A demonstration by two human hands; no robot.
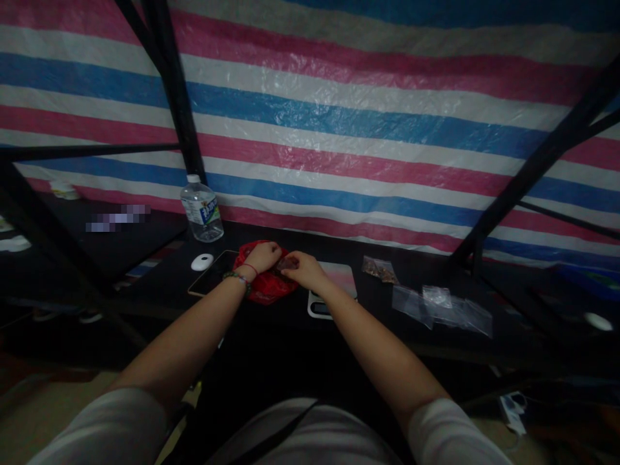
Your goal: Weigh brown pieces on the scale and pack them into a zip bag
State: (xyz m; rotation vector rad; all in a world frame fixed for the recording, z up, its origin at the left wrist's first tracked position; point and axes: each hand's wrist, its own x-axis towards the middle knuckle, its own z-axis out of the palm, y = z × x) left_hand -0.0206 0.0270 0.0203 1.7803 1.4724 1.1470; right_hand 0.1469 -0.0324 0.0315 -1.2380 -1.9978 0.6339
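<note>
Toward the front edge of the black bench point(372, 307), left of centre: one red plastic bag point(269, 288), two hands.
Left hand point(262, 257), ×1: lies over the bag's back part, fingers curled; cannot tell whether they grip anything. Right hand point(304, 270), ×1: at the bag's right side, fingers narrow, pinching one small brownish item point(287, 263), contents unclear. Just right, one white scale point(345, 278) at the front edge, partly under the right forearm. Left of the bag, one dark-screened device point(211, 276) and one white rounded object point(202, 261). Near the back-left corner, one clear bottle point(202, 212), upright. Toward the right end: one packet of brown bits point(380, 270); at least three clear bags point(411, 306), overlapping, exact count uncertain.
</note>
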